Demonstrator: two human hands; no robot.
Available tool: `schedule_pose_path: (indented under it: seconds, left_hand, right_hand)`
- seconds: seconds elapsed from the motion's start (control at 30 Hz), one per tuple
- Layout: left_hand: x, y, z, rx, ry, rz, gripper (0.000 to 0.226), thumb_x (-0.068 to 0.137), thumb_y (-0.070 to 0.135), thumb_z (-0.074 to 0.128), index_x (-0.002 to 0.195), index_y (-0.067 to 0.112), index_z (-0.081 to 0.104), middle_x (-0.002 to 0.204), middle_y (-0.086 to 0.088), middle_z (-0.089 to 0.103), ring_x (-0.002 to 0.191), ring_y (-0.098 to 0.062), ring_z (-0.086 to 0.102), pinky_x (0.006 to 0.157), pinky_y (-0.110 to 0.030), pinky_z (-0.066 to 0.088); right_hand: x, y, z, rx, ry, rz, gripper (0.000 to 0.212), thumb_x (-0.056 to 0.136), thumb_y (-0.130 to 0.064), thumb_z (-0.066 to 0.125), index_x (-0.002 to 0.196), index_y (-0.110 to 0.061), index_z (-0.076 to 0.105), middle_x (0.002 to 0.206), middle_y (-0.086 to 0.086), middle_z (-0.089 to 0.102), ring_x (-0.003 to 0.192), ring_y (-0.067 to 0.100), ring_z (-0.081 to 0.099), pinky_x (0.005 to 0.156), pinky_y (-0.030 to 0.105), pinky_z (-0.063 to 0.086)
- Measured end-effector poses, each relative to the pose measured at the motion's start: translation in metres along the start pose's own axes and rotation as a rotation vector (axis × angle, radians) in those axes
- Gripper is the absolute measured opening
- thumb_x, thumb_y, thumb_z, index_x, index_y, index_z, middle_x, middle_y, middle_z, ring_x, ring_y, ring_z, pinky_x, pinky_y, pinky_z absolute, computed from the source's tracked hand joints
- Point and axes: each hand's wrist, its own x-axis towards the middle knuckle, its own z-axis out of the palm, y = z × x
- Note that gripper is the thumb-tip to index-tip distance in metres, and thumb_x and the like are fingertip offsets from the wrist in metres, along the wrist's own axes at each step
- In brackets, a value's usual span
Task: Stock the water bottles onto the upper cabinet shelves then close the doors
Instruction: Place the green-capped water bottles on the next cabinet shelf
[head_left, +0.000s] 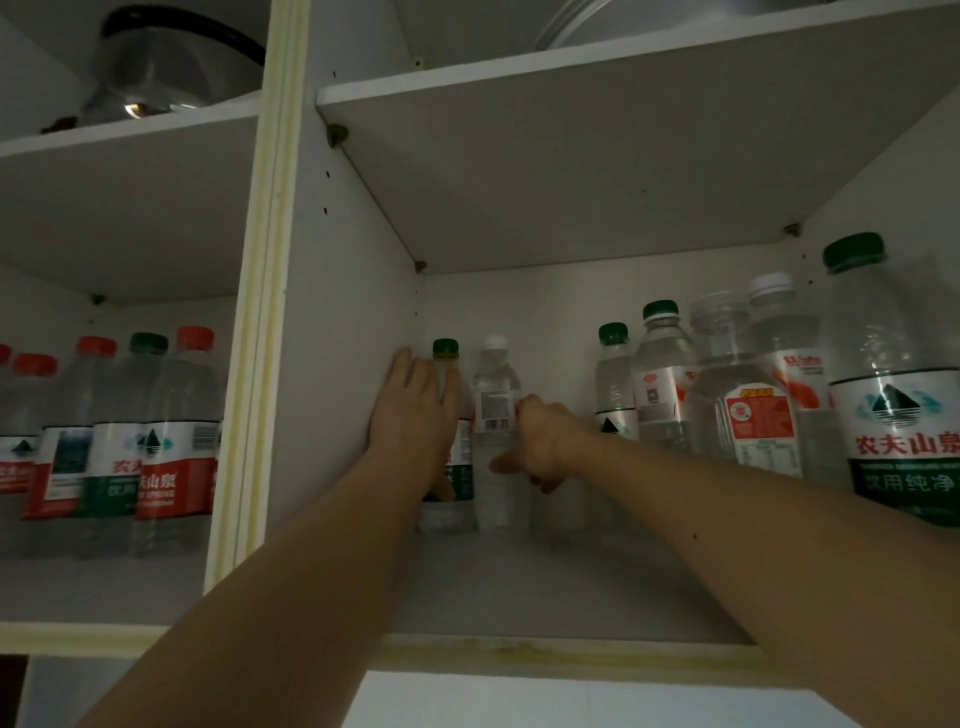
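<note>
Both my arms reach up into the right cabinet bay. My left hand (415, 405) lies with straight fingers against a green-capped water bottle (453, 467) at the back left corner of the shelf (519, 587). My right hand (540, 441) curls its fingers round the side of a white-capped clear bottle (496, 415) standing right beside the green-capped one. Several more bottles (727, 405) with green, white and clear caps crowd the right side of the same shelf.
The left bay holds several red-capped and green-capped bottles (119, 441) on its shelf. Metal pots (166, 62) sit on the shelves above. A pale cabinet divider (260, 338) separates the bays. A gap lies between my right hand and the right-hand bottles.
</note>
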Motion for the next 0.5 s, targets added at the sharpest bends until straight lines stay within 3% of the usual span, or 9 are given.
schedule_pose_path:
  seconds: [0.1,0.3,0.37,0.43,0.5]
  left_hand:
    - [-0.002,0.001,-0.002,0.057,-0.06,-0.022,0.146,0.064,0.086,0.063,0.154,-0.005,-0.007,0.161,-0.024,0.017,0.149,-0.039,0.014,0.12,-0.06,-0.009]
    - [-0.005,0.001,-0.005,0.115,-0.126,-0.021,0.139,0.072,0.089,0.05,0.153,-0.003,-0.015,0.164,-0.025,-0.001,0.152,-0.041,-0.004,0.117,-0.062,-0.014]
    - [-0.008,0.0,-0.007,0.091,-0.11,-0.018,0.139,0.071,0.089,0.051,0.154,-0.003,-0.014,0.165,-0.024,0.0,0.152,-0.04,-0.003,0.118,-0.061,-0.013]
    - [-0.011,-0.002,-0.009,0.048,-0.079,-0.017,0.139,0.071,0.089,0.052,0.156,-0.003,-0.008,0.165,-0.023,0.004,0.152,-0.039,0.003,0.12,-0.059,-0.008]
    - [-0.016,-0.006,-0.013,-0.06,-0.008,-0.021,0.131,0.073,0.084,0.057,0.157,-0.001,0.004,0.163,-0.02,0.017,0.15,-0.036,0.017,0.122,-0.055,0.001]
  right_hand:
    - [0.002,0.001,0.004,0.033,0.021,-0.013,0.072,0.08,-0.03,0.083,0.136,-0.015,0.04,0.095,0.003,0.049,0.087,0.026,0.066,0.045,0.028,0.057]
    - [0.004,0.001,0.007,0.06,-0.018,-0.017,0.072,0.084,-0.031,0.08,0.14,-0.016,0.038,0.096,0.002,0.05,0.091,0.028,0.067,0.055,0.037,0.063]
    - [-0.001,-0.001,0.004,0.043,-0.048,-0.006,0.077,0.083,-0.032,0.081,0.142,-0.017,0.035,0.097,0.002,0.051,0.092,0.027,0.067,0.058,0.039,0.063]
    - [-0.01,-0.005,0.001,0.004,-0.076,0.001,0.078,0.082,-0.034,0.081,0.143,-0.019,0.035,0.098,0.003,0.051,0.086,0.026,0.066,0.052,0.035,0.061]
    - [-0.02,-0.009,-0.005,-0.128,-0.04,-0.066,0.063,0.086,-0.035,0.077,0.138,-0.018,0.044,0.1,0.004,0.054,0.073,0.019,0.06,0.043,0.027,0.054]
